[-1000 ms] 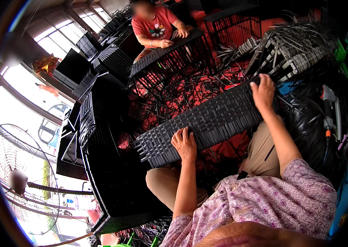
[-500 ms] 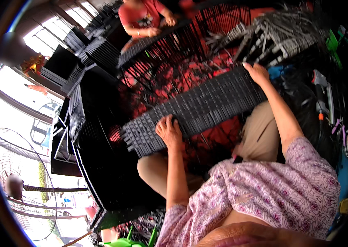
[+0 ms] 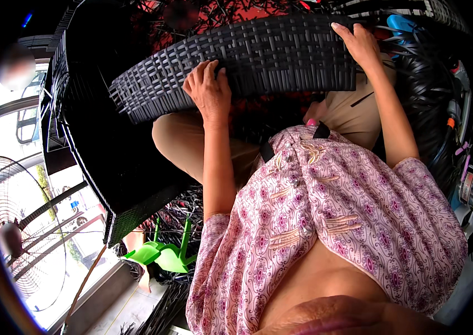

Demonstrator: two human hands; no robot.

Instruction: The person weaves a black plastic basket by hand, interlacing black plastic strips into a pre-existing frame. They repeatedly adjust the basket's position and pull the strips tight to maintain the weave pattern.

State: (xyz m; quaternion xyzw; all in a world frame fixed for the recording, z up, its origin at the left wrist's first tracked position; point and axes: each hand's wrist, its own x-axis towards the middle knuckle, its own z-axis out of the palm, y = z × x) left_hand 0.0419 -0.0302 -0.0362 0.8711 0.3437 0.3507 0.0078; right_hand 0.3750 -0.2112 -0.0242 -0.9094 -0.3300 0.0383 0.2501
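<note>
A long black woven strip panel (image 3: 281,58) lies across my lap, slightly bowed, its left end lower than its right. My left hand (image 3: 208,94) is bent over the panel's near side left of its middle, curled fingertips pressed on the weave. At the upper right corner my right hand (image 3: 362,46) grips the panel's end, its thumb lying along the edge and its other fingers partly hidden behind. Loose strip ends stick out at the panel's left end. Under it my crossed legs in tan trousers (image 3: 177,142) show.
A large black woven piece (image 3: 108,162) stands close on my left. Loose black strips (image 3: 421,134) heap up to my right, beside tools with an orange part (image 3: 451,122). A bright green plastic object (image 3: 170,257) lies lower left. Near the windows stands a wire fan (image 3: 10,237).
My view has tipped down toward my body, so the co-worker and most of the far pile have left the picture. Both hands stay at about the same places on the panel.
</note>
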